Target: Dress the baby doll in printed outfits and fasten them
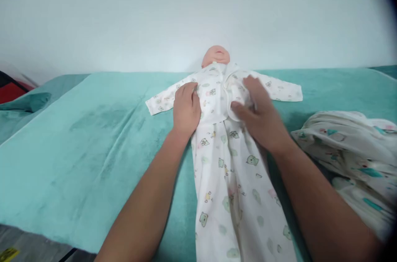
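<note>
A baby doll [216, 55] lies on its back on a teal blanket [93, 138], dressed in a white printed sleepsuit [232, 179] with both sleeves spread out. My left hand [186, 107] rests on the suit's left chest panel, fingers curled onto the fabric. My right hand [259, 115] lies over the right chest panel, thumb and fingers pinching a fold of the cloth near the front opening.
A crumpled white printed cloth [350, 150] lies on the blanket at the right. A white wall [186, 10] rises behind the doll. Something red and dark [10, 86] sits at the far left edge. The blanket's near-left edge shows grey floor [31, 247] below.
</note>
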{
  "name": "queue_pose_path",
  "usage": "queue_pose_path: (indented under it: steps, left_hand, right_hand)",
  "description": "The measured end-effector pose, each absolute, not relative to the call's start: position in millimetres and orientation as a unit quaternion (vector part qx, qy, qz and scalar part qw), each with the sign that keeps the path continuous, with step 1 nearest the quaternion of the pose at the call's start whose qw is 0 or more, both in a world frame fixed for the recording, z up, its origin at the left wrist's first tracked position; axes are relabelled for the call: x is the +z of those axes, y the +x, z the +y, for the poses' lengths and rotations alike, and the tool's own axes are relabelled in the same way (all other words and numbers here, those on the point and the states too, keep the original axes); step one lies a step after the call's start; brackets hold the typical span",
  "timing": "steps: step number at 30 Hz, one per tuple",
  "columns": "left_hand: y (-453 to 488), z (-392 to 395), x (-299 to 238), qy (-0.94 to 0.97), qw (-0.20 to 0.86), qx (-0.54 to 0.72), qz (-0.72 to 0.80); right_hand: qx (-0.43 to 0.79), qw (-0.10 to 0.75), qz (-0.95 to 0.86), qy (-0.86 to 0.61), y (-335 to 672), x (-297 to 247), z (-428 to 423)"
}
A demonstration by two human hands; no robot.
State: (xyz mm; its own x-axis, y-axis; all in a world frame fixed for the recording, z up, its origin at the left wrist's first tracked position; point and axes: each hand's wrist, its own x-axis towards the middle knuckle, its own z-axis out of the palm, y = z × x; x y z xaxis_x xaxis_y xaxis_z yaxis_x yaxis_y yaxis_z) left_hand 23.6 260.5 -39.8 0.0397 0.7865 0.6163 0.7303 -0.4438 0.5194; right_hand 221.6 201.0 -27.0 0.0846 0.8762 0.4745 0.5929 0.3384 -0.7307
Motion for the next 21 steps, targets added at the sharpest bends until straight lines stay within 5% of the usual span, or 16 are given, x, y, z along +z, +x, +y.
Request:
queue_pose_path:
  steps: [9,17,21]
  left_hand:
    - [14,275,-52,0.728,-0.035,0.274,0.628]
    - [-14,284,-58,0.720,-0.108,0.202,0.655]
    - [-60,290,-55,0.714,-0.060,0.173,0.676]
  right_hand:
    - [0.157,0.476,-0.616,-0.607,250,-42,228]
    - [0.052,0.263,-0.580,-0.769,282,-67,254]
    - [0.036,0.213,-0.572,-0.791,296,-66,249]
